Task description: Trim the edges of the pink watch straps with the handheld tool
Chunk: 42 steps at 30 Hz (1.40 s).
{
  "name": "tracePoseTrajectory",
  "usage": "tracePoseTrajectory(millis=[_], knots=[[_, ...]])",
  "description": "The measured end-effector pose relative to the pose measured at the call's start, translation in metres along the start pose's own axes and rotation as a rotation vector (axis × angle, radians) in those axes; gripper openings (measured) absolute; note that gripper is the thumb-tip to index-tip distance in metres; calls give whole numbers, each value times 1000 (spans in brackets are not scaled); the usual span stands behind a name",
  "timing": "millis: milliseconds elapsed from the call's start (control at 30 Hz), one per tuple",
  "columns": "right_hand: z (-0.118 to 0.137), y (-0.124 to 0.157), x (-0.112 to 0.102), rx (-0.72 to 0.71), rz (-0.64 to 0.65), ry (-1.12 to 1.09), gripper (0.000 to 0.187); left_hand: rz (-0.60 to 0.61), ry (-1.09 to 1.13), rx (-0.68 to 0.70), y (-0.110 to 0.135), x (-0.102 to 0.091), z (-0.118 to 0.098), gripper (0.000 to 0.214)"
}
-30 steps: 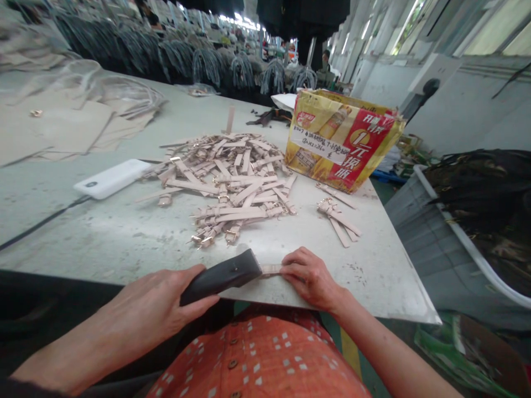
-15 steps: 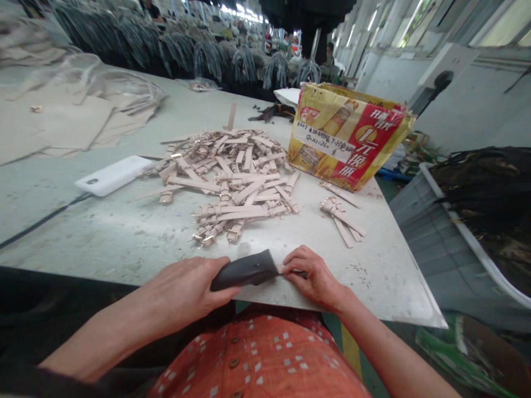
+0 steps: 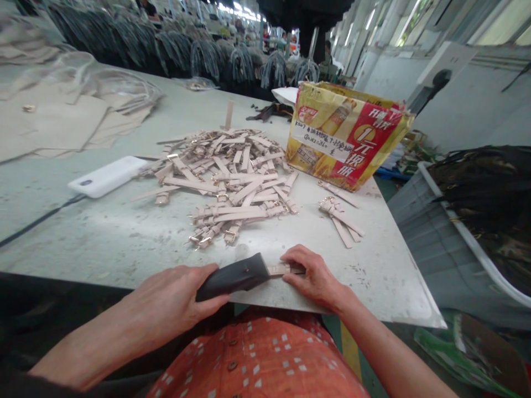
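Observation:
My left hand (image 3: 178, 290) is wrapped round a dark grey, tapered object (image 3: 234, 277), whose kind I cannot make out; a small pin-like dot shows on its side. A short beige strap (image 3: 277, 270) runs between its wide right end and my right hand (image 3: 313, 276). Thumb and fingers of that hand pinch the strap close to the table's front edge. Just beyond both hands lies a big heap of beige buckle straps (image 3: 244, 182) with gold-coloured buckles. Several more straps (image 3: 342, 221) lie in a small bunch to the right.
A yellow and red cardboard box (image 3: 346, 138) stands at the table's right side. On the left are a white power bank-like device (image 3: 108, 177) with a dark cable and flat beige pieces (image 3: 53, 124). A grey bin (image 3: 431, 232) of dark material stands beyond the right edge.
My left hand has shifted left with the dark object, away from my right hand. More of the beige strap shows between them. My right hand stays nearly in place.

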State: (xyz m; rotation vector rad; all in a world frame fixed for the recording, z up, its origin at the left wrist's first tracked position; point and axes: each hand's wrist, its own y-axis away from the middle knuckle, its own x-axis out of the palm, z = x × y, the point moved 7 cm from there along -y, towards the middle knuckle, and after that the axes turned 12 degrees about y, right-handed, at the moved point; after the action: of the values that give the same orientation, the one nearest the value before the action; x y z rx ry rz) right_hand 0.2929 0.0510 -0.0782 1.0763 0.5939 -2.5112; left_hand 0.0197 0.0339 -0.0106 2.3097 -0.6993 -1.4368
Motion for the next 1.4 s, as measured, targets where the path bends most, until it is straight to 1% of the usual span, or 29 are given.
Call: tracePoseTrajectory(millis=[67,167,233,333,400,433,500,567,667,733,767,800,833,867,900,967,1033,1067,1100,1133,1167,1233,1333,1400], knots=[[-1,-1,1,2,12,-12,33,-10,-7,28,-5,2,-8,53],[3,-2,2,17,12,-17,22,-32,4,68,-15,5,-21,51],[7,-2,1,6,1,-14,20,-48,9,89,-20,5,-26,49],[5,-4,-2,-8,1,11,22,-91,0,77,-21,3,-23,48],[-6,-8,-14,-1,-22,47,21,-130,-3,43,-16,0,-14,52],[-14,-11,-24,7,-53,73,19,-139,2,26,-13,0,-8,54],[-37,-18,-54,38,-156,138,14,-132,30,-10,-5,1,4,57],[-63,-24,-92,90,-272,226,11,-120,60,-45,3,3,16,58],[-100,-33,-146,235,-415,407,11,-143,82,-90,11,5,34,59],[-115,-42,-168,283,-472,463,13,-173,100,-105,14,7,43,59],[-119,-48,-173,293,-490,479,14,-189,111,-108,15,7,48,59],[-119,-55,-171,291,-497,487,13,-207,119,-111,17,7,51,60],[-116,-64,-165,281,-495,491,13,-224,125,-111,18,7,53,60],[-110,-75,-153,263,-482,490,13,-240,128,-113,19,6,55,59],[-100,-87,-136,231,-449,483,16,-253,130,-111,21,6,55,58],[-69,-114,-93,132,-344,456,21,-261,131,-102,24,5,52,55],[-26,-141,-37,-48,-102,449,24,-250,138,-86,26,6,47,53],[-5,-152,-14,-115,-2,472,23,-244,145,-77,27,6,45,51],[14,-160,6,-162,80,514,24,-238,150,-70,28,8,43,50],[30,-168,21,-187,141,569,23,-232,153,-69,29,9,41,49],[42,-174,31,-186,181,616,23,-226,155,-69,30,11,41,49],[55,-183,41,-150,229,669,27,-205,153,-80,32,15,41,50],[60,-188,41,-106,255,675,30,-189,154,-93,34,19,44,53],[59,-188,35,-78,254,594,31,-188,157,-95,35,19,46,53]])
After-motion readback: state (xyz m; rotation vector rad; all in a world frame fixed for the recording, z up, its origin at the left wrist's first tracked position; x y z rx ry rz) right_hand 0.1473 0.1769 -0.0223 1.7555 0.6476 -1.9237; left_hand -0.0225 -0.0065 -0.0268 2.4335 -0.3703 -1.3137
